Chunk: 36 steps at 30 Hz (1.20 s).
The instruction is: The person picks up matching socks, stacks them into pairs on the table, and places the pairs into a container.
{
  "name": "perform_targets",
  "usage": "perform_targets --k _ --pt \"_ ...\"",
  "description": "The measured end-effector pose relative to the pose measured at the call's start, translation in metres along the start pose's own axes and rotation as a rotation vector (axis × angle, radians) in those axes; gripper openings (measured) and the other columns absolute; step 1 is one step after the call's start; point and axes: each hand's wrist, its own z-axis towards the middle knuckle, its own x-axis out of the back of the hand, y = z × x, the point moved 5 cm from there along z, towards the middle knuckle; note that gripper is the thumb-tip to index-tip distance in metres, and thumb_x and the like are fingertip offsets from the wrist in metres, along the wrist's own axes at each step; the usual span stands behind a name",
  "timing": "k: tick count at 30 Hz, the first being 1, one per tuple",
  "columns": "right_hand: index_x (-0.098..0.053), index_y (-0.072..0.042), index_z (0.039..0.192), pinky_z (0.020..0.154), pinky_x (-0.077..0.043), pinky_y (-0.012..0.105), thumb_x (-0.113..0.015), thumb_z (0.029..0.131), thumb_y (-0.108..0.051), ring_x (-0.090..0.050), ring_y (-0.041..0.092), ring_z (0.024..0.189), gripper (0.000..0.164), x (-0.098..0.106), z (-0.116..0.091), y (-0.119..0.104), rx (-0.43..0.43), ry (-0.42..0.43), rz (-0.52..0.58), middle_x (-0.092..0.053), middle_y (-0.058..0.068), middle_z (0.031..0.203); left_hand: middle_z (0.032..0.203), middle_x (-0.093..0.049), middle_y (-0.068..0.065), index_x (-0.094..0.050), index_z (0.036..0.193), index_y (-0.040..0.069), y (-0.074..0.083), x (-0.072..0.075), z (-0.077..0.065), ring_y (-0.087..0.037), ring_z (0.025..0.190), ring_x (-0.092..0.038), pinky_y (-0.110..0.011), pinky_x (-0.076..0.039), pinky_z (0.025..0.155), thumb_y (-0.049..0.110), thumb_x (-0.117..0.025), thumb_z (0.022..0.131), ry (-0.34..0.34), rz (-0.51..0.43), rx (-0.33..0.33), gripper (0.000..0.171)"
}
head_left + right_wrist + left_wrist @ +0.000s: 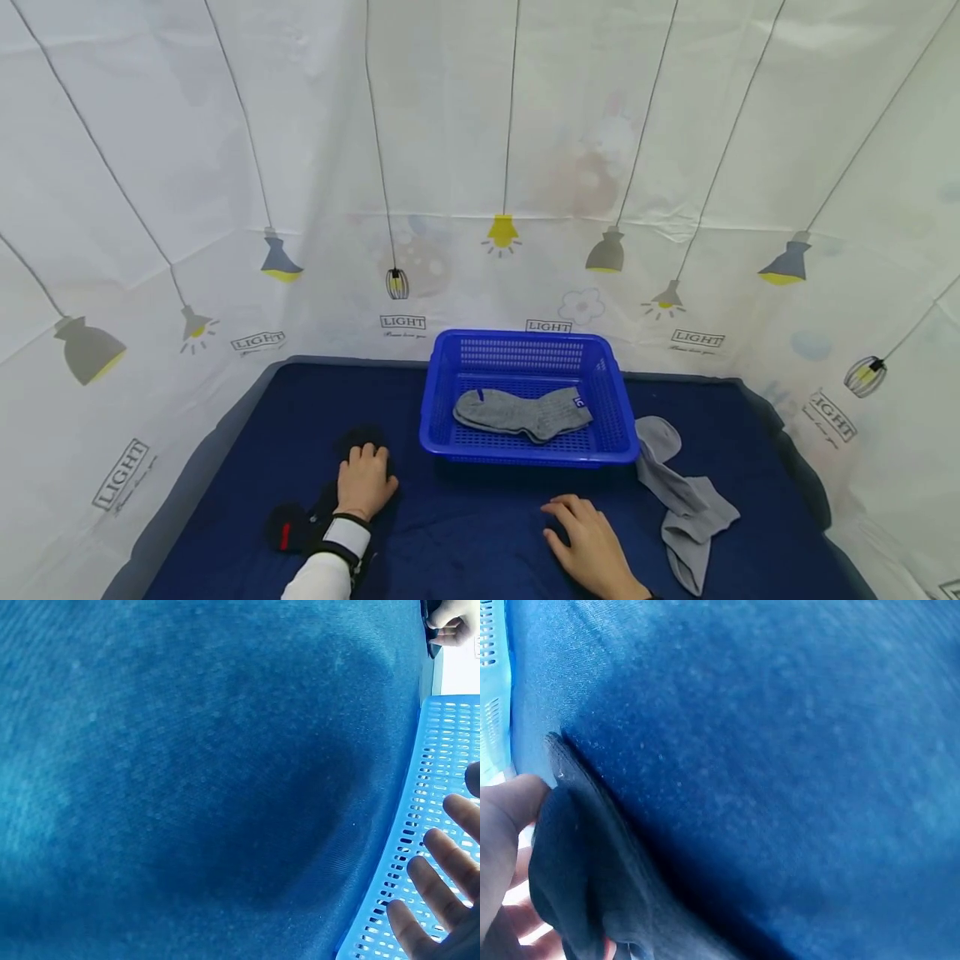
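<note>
My left hand (365, 482) is at the left of the blue cloth and grips a black sock (592, 862), thumb on one side and fingers on the other. Dark fabric with a red mark, a black sock end (287, 528), lies just left of that wrist. My right hand (588, 546) is in front of the basket, fingers spread and slightly bent, holding nothing. In the blue plastic basket (525, 457) lies a pair of grey socks (517, 412). Loose light-grey socks (686, 500) are spread to the right of the basket, one crossing the other.
A dark blue cloth (465, 533) covers the work surface. White sheeting (450, 167) printed with hanging lamps rises behind it and along both sides. The basket stands near the back edge, against the sheeting.
</note>
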Motion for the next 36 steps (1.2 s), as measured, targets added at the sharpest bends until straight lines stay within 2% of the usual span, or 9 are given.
perform_targets --k 10,17,22,26,31,36 --pt "-0.065 -0.024 0.104 0.072 -0.044 0.037 -0.068 0.08 -0.029 -0.055 0.015 0.094 0.024 -0.001 0.0 0.0 -0.005 0.001 0.007 -0.056 -0.007 0.106 0.08 -0.057 -0.011 -0.06 0.08 0.008 -0.008 0.003 0.003 -0.032 0.077 -0.052 -0.044 -0.045 0.06 0.007 -0.071 0.065 0.141 -0.058 -0.012 0.018" --pt "-0.065 -0.022 0.103 0.071 -0.044 0.037 -0.069 0.08 -0.027 -0.055 0.016 0.093 0.024 -0.001 0.002 -0.001 -0.005 0.0 0.014 -0.057 -0.005 0.105 0.079 -0.057 -0.01 -0.059 0.081 0.008 -0.012 0.012 0.002 -0.031 0.074 -0.054 -0.043 -0.047 0.059 0.003 -0.069 0.066 0.144 -0.103 -0.015 0.019" --pt "-0.065 -0.022 0.104 0.072 -0.044 0.038 -0.068 0.081 -0.027 -0.055 0.017 0.094 0.024 -0.002 0.002 0.0 -0.017 -0.023 0.013 -0.057 -0.004 0.106 0.079 -0.057 -0.008 -0.059 0.082 0.008 -0.01 0.025 -0.001 -0.03 0.073 -0.055 -0.042 -0.047 0.057 0.002 -0.069 0.066 0.205 -0.121 -0.048 0.02" --pt "-0.065 -0.022 0.103 0.071 -0.044 0.037 -0.068 0.08 -0.027 -0.055 0.016 0.094 0.024 -0.002 0.0 0.0 -0.015 -0.019 0.013 -0.057 -0.005 0.105 0.078 -0.056 -0.008 -0.059 0.082 0.008 -0.002 0.037 -0.007 -0.029 0.072 -0.055 -0.041 -0.046 0.056 0.001 -0.07 0.066 0.277 -0.118 -0.09 0.021" --pt "-0.065 -0.023 0.103 0.07 -0.044 0.037 -0.069 0.08 -0.028 -0.055 0.016 0.093 0.024 -0.002 0.0 0.001 0.0 0.003 0.007 -0.056 -0.006 0.105 0.075 -0.053 -0.006 -0.059 0.081 0.008 0.016 0.054 -0.019 -0.027 0.069 -0.053 -0.037 -0.045 0.052 0.0 -0.07 0.065 0.362 -0.119 -0.148 0.022" --pt "-0.065 -0.023 0.103 0.071 -0.044 0.037 -0.069 0.079 -0.028 -0.055 0.016 0.094 0.024 -0.002 0.001 0.0 -0.002 0.003 0.009 -0.056 -0.006 0.105 0.074 -0.053 -0.005 -0.059 0.08 0.009 0.036 0.061 -0.032 -0.024 0.065 -0.052 -0.034 -0.044 0.051 0.0 -0.071 0.064 0.404 -0.11 -0.203 0.022"
